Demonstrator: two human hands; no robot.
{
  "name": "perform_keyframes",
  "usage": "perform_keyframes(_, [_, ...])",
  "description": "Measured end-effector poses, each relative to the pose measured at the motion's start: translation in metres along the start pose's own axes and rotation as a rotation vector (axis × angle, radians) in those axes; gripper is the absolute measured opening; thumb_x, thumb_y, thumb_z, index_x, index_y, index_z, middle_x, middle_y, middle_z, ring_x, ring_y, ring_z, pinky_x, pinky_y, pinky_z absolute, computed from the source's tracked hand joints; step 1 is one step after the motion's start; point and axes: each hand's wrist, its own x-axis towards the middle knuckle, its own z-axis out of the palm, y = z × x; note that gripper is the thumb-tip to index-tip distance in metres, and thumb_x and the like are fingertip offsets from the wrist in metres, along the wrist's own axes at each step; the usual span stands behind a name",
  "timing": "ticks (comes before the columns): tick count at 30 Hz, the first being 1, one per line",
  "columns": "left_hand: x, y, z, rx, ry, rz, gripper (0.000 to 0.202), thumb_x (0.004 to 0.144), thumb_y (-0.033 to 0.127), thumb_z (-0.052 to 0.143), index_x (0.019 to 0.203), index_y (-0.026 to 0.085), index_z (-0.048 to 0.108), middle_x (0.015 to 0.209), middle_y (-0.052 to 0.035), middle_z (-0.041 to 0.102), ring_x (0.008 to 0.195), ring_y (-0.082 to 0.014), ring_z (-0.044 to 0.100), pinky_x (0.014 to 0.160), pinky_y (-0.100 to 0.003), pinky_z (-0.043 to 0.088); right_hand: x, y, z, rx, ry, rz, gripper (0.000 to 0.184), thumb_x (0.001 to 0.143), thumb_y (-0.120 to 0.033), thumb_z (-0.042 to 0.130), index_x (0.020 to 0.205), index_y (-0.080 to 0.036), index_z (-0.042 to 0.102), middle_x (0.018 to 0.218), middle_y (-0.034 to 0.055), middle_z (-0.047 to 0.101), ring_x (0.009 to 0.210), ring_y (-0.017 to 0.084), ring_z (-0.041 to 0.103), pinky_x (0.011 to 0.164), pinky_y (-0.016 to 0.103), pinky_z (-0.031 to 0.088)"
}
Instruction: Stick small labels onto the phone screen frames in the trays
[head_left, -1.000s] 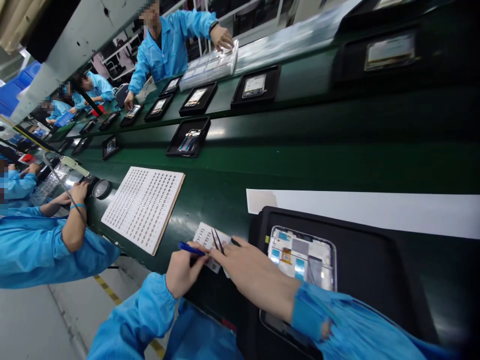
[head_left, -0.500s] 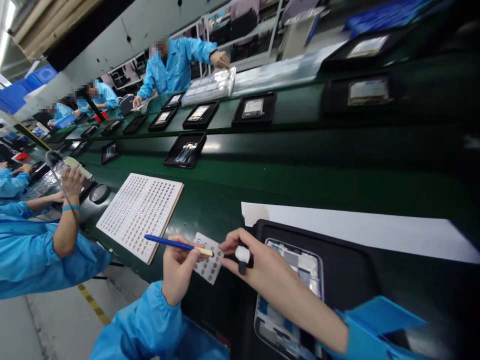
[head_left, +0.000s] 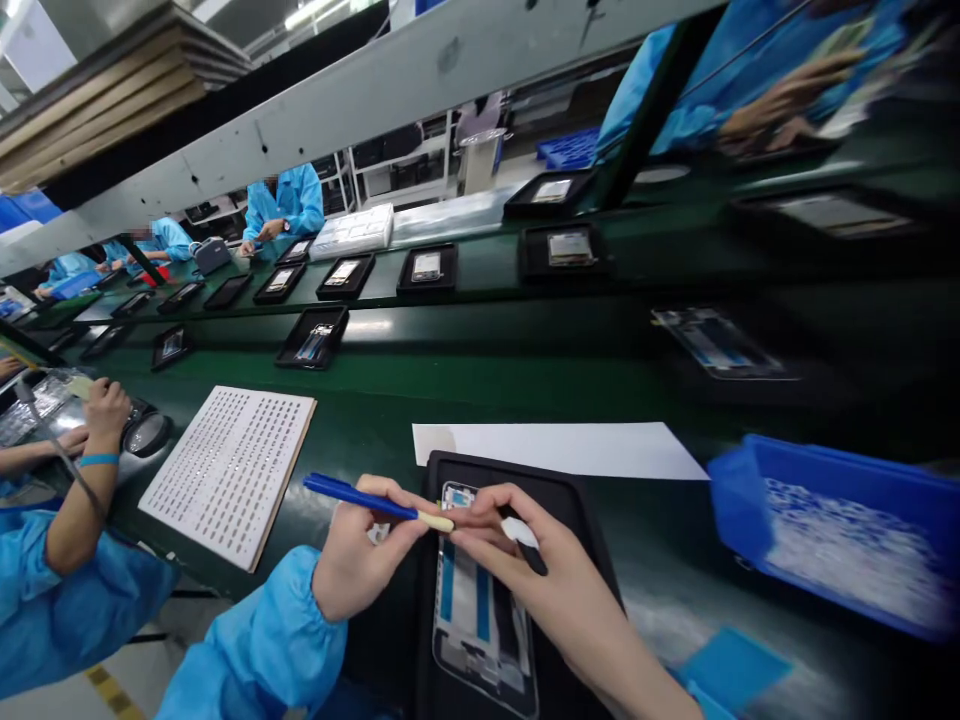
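A blue pen-like stick with a cream tip (head_left: 360, 495) is pinched between the thumb and fingers of my left hand (head_left: 356, 565). Its tip reaches the fingertips of my right hand (head_left: 536, 560). Those right fingers are closed together, and any small part between them is hidden. A short black-and-white object (head_left: 523, 540) is tucked against the right palm; its kind is unclear. Only a bit of white (head_left: 376, 533) shows behind the left fingers. Below both hands lies a device frame (head_left: 480, 650) with blue strips, inside a black tray (head_left: 577, 510).
A white board with rows of small parts (head_left: 225, 470) lies left. Behind the tray is a white paper strip (head_left: 555, 447). A blue bin of small pieces (head_left: 825, 540) stands right. Black trays (head_left: 311, 338) line the green bench. A co-worker's arm (head_left: 82, 500) is at left.
My view has turned right, bringing the blue bin in. My hands have moved over the device frame. The white card of small parts between them is now mostly out of sight.
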Motion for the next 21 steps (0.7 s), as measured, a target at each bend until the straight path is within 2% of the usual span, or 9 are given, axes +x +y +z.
perform_keyframes(3, [0.0, -0.001, 0.007, 0.036, 0.073, 0.035, 0.017, 0.086, 0.028, 0.067, 0.091, 0.02, 0.053, 0.092, -0.0055, 0.073, 0.087, -0.018, 0.071, 0.079, -0.028, 0.057, -0.002, 0.004, -0.002, 0.016, 0.055, -0.047, 0.04, 0.075, -0.05, 0.073, 0.087, -0.021, 0.048, 0.094, 0.0081, 0.071, 0.084, 0.023, 0.071, 0.077, 0.034, 0.059])
perform_keyframes(7, [-0.002, -0.003, 0.016, 0.093, 0.157, 0.112, 0.018, 0.086, 0.03, 0.067, 0.091, 0.02, 0.053, 0.089, -0.0052, 0.073, 0.084, -0.0182, 0.072, 0.077, -0.028, 0.058, -0.003, 0.005, 0.0, 0.01, 0.117, -0.136, 0.035, 0.077, -0.047, 0.071, 0.084, -0.021, 0.049, 0.082, 0.0065, 0.069, 0.076, 0.021, 0.07, 0.07, 0.03, 0.059])
perform_keyframes(11, [-0.001, -0.001, 0.023, 0.214, 0.166, 0.276, 0.013, 0.087, 0.028, 0.066, 0.088, 0.021, 0.055, 0.088, -0.0032, 0.073, 0.084, -0.0178, 0.072, 0.078, -0.029, 0.057, -0.004, 0.003, 0.002, 0.022, 0.197, -0.19, 0.03, 0.077, -0.042, 0.07, 0.083, -0.021, 0.05, 0.079, 0.0047, 0.067, 0.072, 0.019, 0.068, 0.067, 0.028, 0.059])
perform_keyframes(14, [0.0, -0.001, 0.026, 0.224, 0.143, 0.325, 0.01, 0.088, 0.025, 0.065, 0.088, 0.021, 0.055, 0.088, -0.0026, 0.073, 0.084, -0.0166, 0.072, 0.078, -0.027, 0.056, -0.003, 0.003, 0.003, 0.012, 0.248, -0.207, 0.026, 0.076, -0.038, 0.068, 0.084, -0.021, 0.05, 0.078, 0.0042, 0.065, 0.072, 0.018, 0.067, 0.064, 0.026, 0.057])
perform_keyframes(17, [0.0, -0.002, 0.028, 0.169, 0.147, 0.271, 0.014, 0.086, 0.025, 0.067, 0.087, 0.02, 0.053, 0.087, -0.0038, 0.073, 0.084, -0.0172, 0.072, 0.079, -0.028, 0.056, -0.002, 0.005, 0.001, -0.006, 0.264, -0.199, 0.024, 0.076, -0.036, 0.066, 0.084, -0.021, 0.05, 0.076, 0.0033, 0.063, 0.068, 0.017, 0.064, 0.059, 0.025, 0.055])
perform_keyframes(21, [0.004, 0.0, 0.031, -0.061, 0.135, -0.039, 0.028, 0.082, 0.034, 0.071, 0.089, 0.019, 0.048, 0.088, -0.0062, 0.074, 0.084, -0.0185, 0.073, 0.078, -0.029, 0.058, -0.002, 0.004, -0.001, -0.023, 0.26, -0.217, 0.022, 0.075, -0.034, 0.065, 0.08, -0.021, 0.047, 0.073, 0.0008, 0.06, 0.058, 0.013, 0.058, 0.053, 0.022, 0.051])
